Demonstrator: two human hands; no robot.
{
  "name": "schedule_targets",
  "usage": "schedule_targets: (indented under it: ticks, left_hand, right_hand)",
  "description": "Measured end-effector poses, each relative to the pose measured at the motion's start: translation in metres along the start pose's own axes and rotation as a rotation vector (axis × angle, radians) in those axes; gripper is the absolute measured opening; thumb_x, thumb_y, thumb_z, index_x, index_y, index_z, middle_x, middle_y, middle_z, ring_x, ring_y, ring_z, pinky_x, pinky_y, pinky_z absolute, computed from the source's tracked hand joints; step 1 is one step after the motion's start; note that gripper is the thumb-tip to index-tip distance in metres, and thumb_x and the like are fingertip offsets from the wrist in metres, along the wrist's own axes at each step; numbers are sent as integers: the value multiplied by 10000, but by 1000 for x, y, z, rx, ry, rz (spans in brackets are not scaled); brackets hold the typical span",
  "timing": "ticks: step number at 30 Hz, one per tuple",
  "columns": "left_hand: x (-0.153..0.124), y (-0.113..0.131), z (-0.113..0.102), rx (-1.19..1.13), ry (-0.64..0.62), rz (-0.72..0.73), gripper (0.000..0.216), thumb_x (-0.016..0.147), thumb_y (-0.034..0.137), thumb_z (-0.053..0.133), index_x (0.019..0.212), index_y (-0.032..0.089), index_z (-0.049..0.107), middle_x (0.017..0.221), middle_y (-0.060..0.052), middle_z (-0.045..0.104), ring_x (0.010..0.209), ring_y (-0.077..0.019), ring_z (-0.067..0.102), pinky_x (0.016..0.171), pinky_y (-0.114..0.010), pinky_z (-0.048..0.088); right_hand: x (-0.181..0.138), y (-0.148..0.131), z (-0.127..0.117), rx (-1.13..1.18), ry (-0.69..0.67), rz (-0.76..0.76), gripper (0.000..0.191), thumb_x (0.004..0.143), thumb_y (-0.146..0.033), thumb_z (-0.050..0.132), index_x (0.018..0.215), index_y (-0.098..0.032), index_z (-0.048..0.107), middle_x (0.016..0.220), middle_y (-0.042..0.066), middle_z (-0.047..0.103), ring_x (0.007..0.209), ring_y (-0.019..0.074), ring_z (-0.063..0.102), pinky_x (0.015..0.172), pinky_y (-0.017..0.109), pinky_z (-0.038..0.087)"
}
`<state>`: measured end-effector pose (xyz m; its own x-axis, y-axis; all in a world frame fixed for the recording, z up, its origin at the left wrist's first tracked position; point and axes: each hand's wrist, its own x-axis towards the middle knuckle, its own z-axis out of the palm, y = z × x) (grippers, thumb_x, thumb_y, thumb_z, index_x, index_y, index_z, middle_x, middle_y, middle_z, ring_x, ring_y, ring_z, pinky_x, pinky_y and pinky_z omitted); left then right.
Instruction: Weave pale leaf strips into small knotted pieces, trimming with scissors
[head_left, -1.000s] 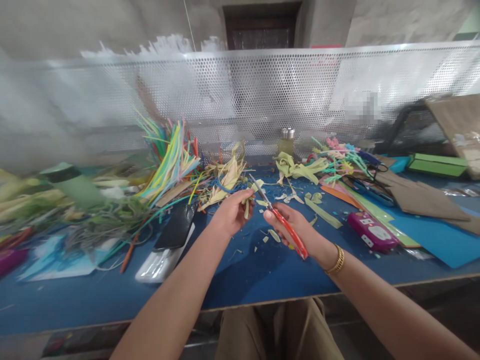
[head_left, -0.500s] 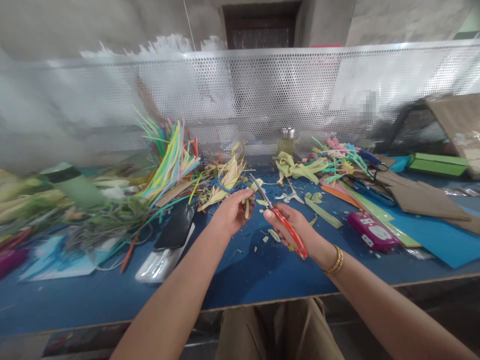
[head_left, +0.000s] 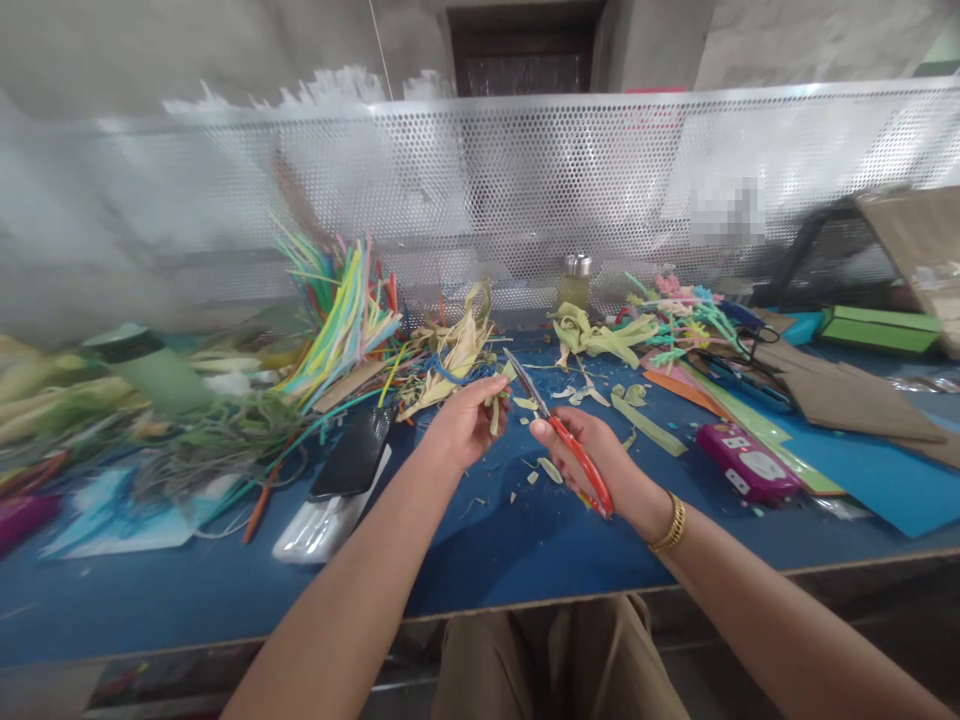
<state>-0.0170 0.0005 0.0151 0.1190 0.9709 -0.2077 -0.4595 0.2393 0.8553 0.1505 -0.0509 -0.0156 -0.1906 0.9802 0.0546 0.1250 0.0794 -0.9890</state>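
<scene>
My left hand [head_left: 472, 422] pinches a pale green strip of corn husk [head_left: 495, 410] between thumb and fingers. Red-handled scissors [head_left: 581, 458] are gripped in my right hand [head_left: 592, 455], their metal blades pointing up and left, close beside the strip. Small husk scraps [head_left: 550, 470] lie on the blue tabletop [head_left: 495, 560] below my hands. Further back sit a bundle of dry husks [head_left: 461, 355] with a blue ring around it and a greener husk piece [head_left: 600, 338]. A longer husk strip [head_left: 649, 425] lies right of the scissors.
At left are a phone [head_left: 352, 450], coloured pipe cleaners [head_left: 345, 315], a green bottle [head_left: 150, 365] and tangled cord [head_left: 232, 440]. To the right are a purple device [head_left: 746, 462], blue paper [head_left: 862, 470] and cardboard [head_left: 855, 395]. A perforated metal screen [head_left: 420, 190] stands behind.
The scissor blades now sit slightly apart from the husk strip and look a little more open. My left hand keeps its pinch in nearly the same place.
</scene>
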Motion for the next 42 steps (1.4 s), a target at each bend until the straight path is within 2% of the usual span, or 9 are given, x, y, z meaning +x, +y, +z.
schedule_targets:
  ticks: [5,9,15,18,22,30,37,42]
  left_hand:
    - [2,-2,-1,-63,-51,-2,180,670,208,807,744,162,649,650,17,634,547,-88,613,419,-163,426]
    - [-1,-2,0,30,-102,-10,207,665,220,819,760,160,646,678,22,638,542,-72,599,418,-155,411]
    - [-1,-3,-1,98,-177,-16,229,638,155,815,811,162,665,728,-3,662,568,-84,611,459,-166,434]
    - [0,-4,-2,113,-219,-35,240,640,107,793,844,163,681,730,-16,672,571,-92,611,473,-176,441]
    - [0,-4,-2,149,-234,-31,306,660,109,791,945,158,689,732,-22,677,558,-83,595,481,-177,435]
    - [-2,-5,-1,289,-228,-7,392,654,143,819,1021,166,683,735,-29,686,662,-110,634,529,-184,407]
    - [3,-10,-4,431,-257,88,425,607,231,854,997,171,697,637,10,605,534,-93,528,452,-208,287]
    - [1,-10,-3,497,-260,137,374,603,242,851,940,178,702,575,51,528,443,-56,394,436,-214,247]
  right_hand:
    - [-3,-5,-2,141,115,-1,440,783,-640,617,879,-223,515,665,-31,522,486,83,453,413,213,398]
    - [-1,-15,-15,139,174,-1,475,770,-636,634,949,-207,541,714,-15,553,523,82,475,437,212,396]
    - [4,-30,-38,72,123,-89,523,676,-469,776,1072,-211,551,742,-28,574,588,97,520,526,242,435]
    - [7,-32,-41,34,95,-120,514,645,-417,799,1053,-207,568,817,1,628,679,121,568,613,269,468]
    - [13,-28,-40,44,129,-126,560,606,-404,822,1063,-214,560,865,19,659,779,157,613,700,305,494]
    - [22,-18,-37,291,93,-105,531,598,-392,831,1026,-227,564,805,-23,632,668,115,595,617,264,488]
    - [23,-11,-25,376,70,34,395,703,-485,769,894,-210,558,727,-1,628,646,156,643,576,285,521]
    - [25,-5,-18,376,62,98,394,725,-516,739,838,-190,548,675,8,637,546,129,606,537,274,507]
